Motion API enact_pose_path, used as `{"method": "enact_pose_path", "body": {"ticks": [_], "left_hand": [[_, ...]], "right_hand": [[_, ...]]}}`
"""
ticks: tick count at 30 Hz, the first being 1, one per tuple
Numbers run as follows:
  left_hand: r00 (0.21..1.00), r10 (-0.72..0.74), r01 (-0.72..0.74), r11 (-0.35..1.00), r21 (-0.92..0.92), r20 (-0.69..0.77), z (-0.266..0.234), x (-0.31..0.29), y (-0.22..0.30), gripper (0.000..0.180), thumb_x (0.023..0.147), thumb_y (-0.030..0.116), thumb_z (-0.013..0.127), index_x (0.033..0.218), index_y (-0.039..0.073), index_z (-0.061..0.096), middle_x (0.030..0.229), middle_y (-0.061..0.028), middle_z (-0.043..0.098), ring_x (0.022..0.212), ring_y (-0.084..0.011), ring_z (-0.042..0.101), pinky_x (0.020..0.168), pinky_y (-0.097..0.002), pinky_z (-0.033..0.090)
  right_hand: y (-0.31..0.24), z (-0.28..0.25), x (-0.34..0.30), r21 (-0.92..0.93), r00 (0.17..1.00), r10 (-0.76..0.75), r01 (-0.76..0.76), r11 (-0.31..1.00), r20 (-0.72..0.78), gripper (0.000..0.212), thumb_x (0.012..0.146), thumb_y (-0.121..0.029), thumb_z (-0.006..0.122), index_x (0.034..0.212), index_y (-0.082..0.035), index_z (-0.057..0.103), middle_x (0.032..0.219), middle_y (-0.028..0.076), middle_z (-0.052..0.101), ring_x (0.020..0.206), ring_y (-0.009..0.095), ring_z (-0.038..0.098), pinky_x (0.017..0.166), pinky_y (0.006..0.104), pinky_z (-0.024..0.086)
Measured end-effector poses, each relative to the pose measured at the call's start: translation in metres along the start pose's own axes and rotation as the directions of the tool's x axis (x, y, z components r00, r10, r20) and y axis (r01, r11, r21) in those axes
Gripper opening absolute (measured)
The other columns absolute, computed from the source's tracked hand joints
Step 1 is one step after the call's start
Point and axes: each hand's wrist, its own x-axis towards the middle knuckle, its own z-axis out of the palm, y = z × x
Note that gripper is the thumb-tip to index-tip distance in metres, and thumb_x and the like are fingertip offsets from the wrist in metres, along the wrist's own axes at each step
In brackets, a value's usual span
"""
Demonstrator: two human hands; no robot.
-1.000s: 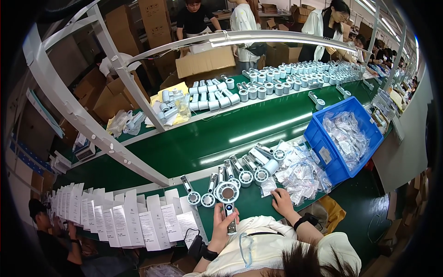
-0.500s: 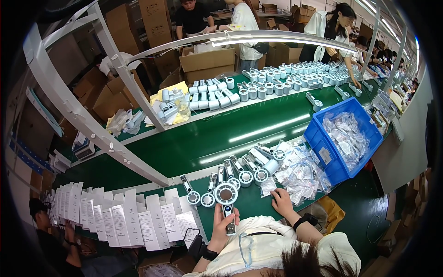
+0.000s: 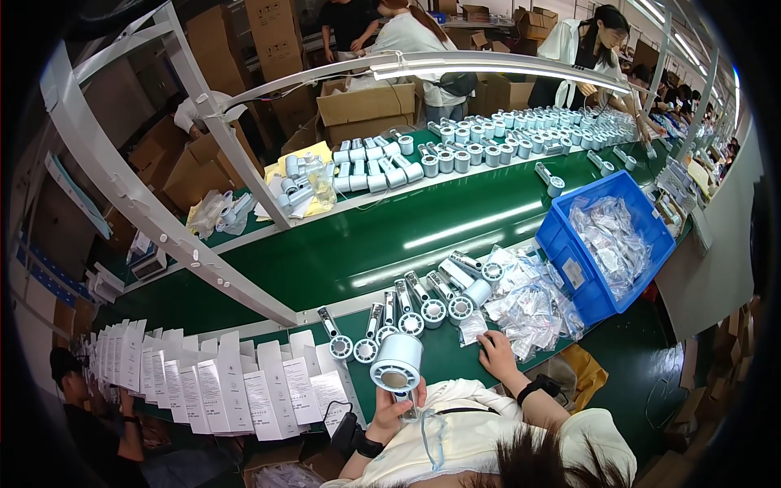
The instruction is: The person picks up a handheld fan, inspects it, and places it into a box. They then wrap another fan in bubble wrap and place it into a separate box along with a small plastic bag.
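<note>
My left hand (image 3: 387,419) is closed around the handle of a light-blue handheld fan (image 3: 399,355). The fan's drum-shaped head points up and away from me, its ringed end tipped toward me. My right hand (image 3: 496,356) lies on the green table with fingers stretched out and nothing gripped. Its fingertips are beside a small clear plastic bag (image 3: 473,329) at the edge of a pile of filled plastic bags (image 3: 533,305). Just beyond my hands stands a row of similar fans (image 3: 411,324), handles leaning away.
A blue crate (image 3: 582,285) of bagged parts is tilted at the right. Open white boxes (image 3: 267,403) line the left. Beyond the green conveyor belt (image 3: 325,252), many fans (image 3: 461,163) stand in rows. A metal post (image 3: 175,244) rises at left. Co-workers stand across the belt.
My left hand has tilted the fan, so the drum's side and its lower ring now show instead of the front face. My right hand stays put. Across the belt, co-workers have shifted.
</note>
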Motion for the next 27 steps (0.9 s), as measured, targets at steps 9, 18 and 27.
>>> {"method": "enact_pose_path", "body": {"ticks": [9,18,27], "left_hand": [[0.998,0.04,-0.034,0.992,0.12,-0.049,-0.003,-0.004,-0.004,0.053,0.062,0.019,0.07,0.102,-0.002,0.043,0.085,-0.0136,0.052,0.068,-0.0193,0.053,0.057,-0.027,0.041],[0.999,0.042,-0.04,0.936,0.349,0.002,0.003,-0.005,0.0,0.072,0.063,0.003,0.072,0.122,0.002,0.031,0.11,-0.0102,0.046,0.1,-0.0162,0.048,0.083,-0.0284,0.041],[0.999,-0.002,0.016,0.969,0.245,-0.055,0.003,-0.014,0.005,0.077,0.061,0.001,0.072,0.125,0.0,0.029,0.113,-0.01,0.046,0.105,-0.0174,0.047,0.087,-0.0291,0.038]], "right_hand": [[0.0,0.001,0.002,0.003,1.0,-0.001,0.001,1.0,-0.01,0.039,0.069,-0.007,0.059,0.107,-0.007,0.052,0.103,0.015,0.047,0.098,0.031,0.047,0.085,0.0399,0.039],[-0.001,0.0,-0.001,-0.015,1.0,0.01,-0.01,1.0,-0.008,0.037,0.068,-0.008,0.058,0.105,-0.007,0.053,0.103,0.014,0.048,0.099,0.03,0.047,0.086,0.0392,0.038],[0.0,0.002,-0.001,0.009,1.0,-0.011,0.01,1.0,0.018,0.038,0.068,-0.006,0.059,0.106,-0.006,0.052,0.104,0.015,0.048,0.098,0.032,0.047,0.085,0.0397,0.038]]}}
